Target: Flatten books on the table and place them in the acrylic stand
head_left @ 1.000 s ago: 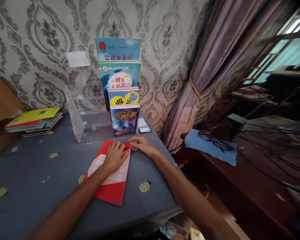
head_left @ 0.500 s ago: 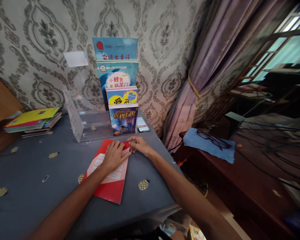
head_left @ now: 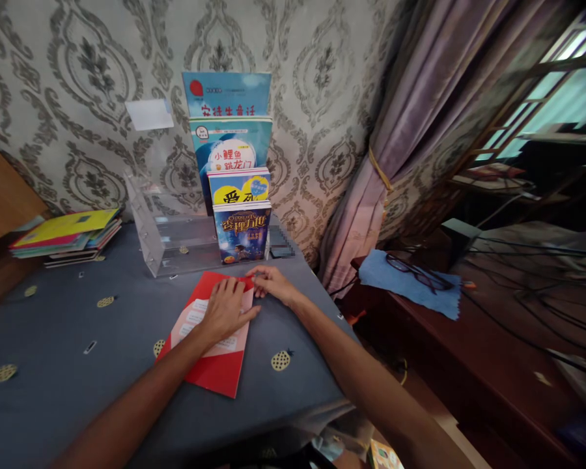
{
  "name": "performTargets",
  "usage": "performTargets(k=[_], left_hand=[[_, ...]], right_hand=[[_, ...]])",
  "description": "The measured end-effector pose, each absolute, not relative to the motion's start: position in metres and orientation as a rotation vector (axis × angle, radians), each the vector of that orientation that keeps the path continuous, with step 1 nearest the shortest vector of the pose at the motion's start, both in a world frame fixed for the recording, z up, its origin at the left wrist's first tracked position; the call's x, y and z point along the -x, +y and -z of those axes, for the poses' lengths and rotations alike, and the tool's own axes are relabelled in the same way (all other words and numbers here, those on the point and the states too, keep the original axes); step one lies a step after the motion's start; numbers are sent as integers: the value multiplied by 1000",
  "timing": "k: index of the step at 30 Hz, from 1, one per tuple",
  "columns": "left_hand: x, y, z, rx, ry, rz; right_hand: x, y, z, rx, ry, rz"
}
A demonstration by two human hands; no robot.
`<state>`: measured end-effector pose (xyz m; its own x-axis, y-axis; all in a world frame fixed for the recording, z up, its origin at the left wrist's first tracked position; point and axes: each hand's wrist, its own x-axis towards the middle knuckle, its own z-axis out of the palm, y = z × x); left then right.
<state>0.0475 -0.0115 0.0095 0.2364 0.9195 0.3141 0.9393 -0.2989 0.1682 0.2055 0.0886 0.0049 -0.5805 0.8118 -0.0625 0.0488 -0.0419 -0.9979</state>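
Because the red-and-pink paperback book [head_left: 224, 361] lies flat on the dark grey-blue cloth printed with yellow pineapples [head_left: 117, 365], the left hand [head_left: 224, 311] can rest palm-down across its upper half, fingers extended and thumb spread away; this looks meant to steady the cover and keep it from sliding. The right hand [head_left: 273, 285] is at the book's far right corner with its fingers bent inward, perhaps to work at that edge, though I cannot tell whether it pinches the corner or merely touches it. Most of the book is under and around the left hand, its red near end reaching past the left wrist toward the person, while the right hand sits just off its right side. Beyond both hands, the clear acrylic tiered stand [head_left: 149, 244] holds upright books [head_left: 243, 234] in steps, probably so that each cover shows above the one in front.
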Motion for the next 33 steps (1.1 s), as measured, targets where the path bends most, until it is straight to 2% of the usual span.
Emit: performTargets(k=[11,21,33], left_hand=[[-36,-22,-2,2565,-1711,562],[-11,-90,-10,2873,-1426,388],[-15,-125,-13,2711,-1223,469]], right_hand=[[-200,88,0,961,-1683,-1589],[-194,89,5,1058,-1609,-1529],[-191,89,-2,1126,-1442,-1573]])
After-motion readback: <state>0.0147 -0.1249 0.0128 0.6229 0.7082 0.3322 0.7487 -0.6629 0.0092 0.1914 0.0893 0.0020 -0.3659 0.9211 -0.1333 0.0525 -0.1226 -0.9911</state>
